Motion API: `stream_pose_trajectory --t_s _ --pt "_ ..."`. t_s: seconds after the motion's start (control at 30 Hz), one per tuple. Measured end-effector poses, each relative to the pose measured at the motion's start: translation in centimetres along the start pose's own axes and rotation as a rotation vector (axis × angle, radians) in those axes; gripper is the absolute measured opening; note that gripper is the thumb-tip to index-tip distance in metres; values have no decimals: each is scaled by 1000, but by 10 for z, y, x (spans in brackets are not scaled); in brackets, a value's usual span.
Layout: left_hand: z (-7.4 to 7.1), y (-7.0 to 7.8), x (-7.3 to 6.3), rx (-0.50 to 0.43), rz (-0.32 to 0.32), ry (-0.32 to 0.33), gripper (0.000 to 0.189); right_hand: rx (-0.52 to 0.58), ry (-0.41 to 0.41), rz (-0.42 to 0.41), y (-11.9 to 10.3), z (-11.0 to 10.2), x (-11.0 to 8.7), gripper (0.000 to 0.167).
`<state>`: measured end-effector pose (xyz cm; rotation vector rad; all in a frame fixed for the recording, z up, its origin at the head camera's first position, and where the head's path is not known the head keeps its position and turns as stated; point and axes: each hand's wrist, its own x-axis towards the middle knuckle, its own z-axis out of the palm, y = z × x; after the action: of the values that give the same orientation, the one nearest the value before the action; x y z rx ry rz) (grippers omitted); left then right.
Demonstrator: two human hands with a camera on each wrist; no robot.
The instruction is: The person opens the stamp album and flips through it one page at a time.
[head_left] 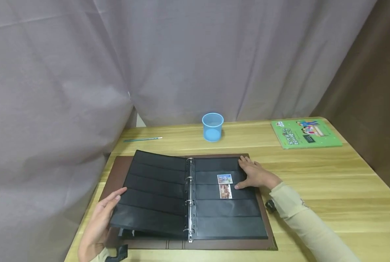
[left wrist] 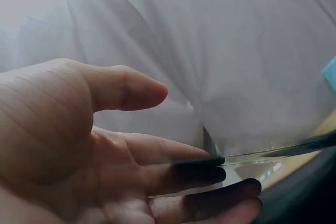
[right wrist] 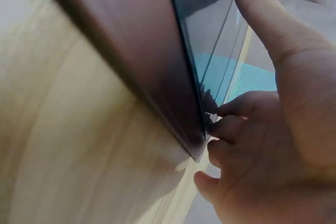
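Observation:
A ring binder stamp album (head_left: 122,171) with a brown cover lies spread on the table, its black pocket pages on metal rings (head_left: 190,200). The left page (head_left: 152,189) is raised off the cover at its outer side. My left hand (head_left: 99,214) supports that edge, fingers under it; in the left wrist view the thumb (left wrist: 136,88) stands apart from the page. My right hand (head_left: 255,174) rests on the right page (head_left: 231,226), fingertips at its upper outer corner, thumb beside two stamps. The blue stamp (head_left: 224,178) sits just above the brown stamp (head_left: 225,191).
Behind the album stands a blue plastic cup (head_left: 212,127). A pencil (head_left: 143,139) lies at the back left, and a green book (head_left: 306,134) at the back right of the wooden table (head_left: 339,182). Grey curtains (head_left: 188,62) hang behind the table.

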<state>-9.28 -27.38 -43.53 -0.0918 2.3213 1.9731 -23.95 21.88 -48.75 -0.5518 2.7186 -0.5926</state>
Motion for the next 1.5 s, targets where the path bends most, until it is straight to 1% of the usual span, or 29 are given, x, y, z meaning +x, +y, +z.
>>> stream_pose_trajectory --t_s 0.2,0.37,0.43,0.5,0.6,0.67,0.73,0.8,0.93,1.07,1.17,1.33,1.43,1.5 --pt "-5 -14 2 71 4 -15 51 -33 22 -31 3 2 -1 113" --pt "-4 -24 3 133 -28 -10 49 -27 40 -37 3 4 -2 110" --pt "-3 -26 5 164 -48 -12 49 -15 51 -48 4 4 -4 108" --pt "-3 -27 6 183 -70 -15 49 -13 71 -78 4 5 -6 106" --pt "-3 -27 7 210 -106 -18 49 -4 95 -120 4 7 -8 104" --pt "-2 -27 6 220 -122 -18 49 -2 107 -133 4 9 -9 104" --pt "-1 -27 5 228 -141 -16 50 3 112 -129 4 10 -10 104" --pt "0 -28 3 242 -146 -6 50 5 124 -124 5 10 -9 104" --pt "6 -29 -2 311 -171 23 49 9 132 -113 4 11 -11 104" --pt "10 -31 -8 381 -168 44 48 38 148 -123 0 7 -11 104" --pt "12 -31 -10 408 -154 48 49 94 163 -128 -6 -1 -10 103" --pt "13 -28 -10 435 -149 42 50 158 174 -118 -17 -16 -11 98" --pt "13 -27 -9 439 -142 42 50 204 172 -85 -24 -24 -13 97" --pt "13 -27 -7 437 -134 44 49 254 166 -45 -27 -28 -13 98"
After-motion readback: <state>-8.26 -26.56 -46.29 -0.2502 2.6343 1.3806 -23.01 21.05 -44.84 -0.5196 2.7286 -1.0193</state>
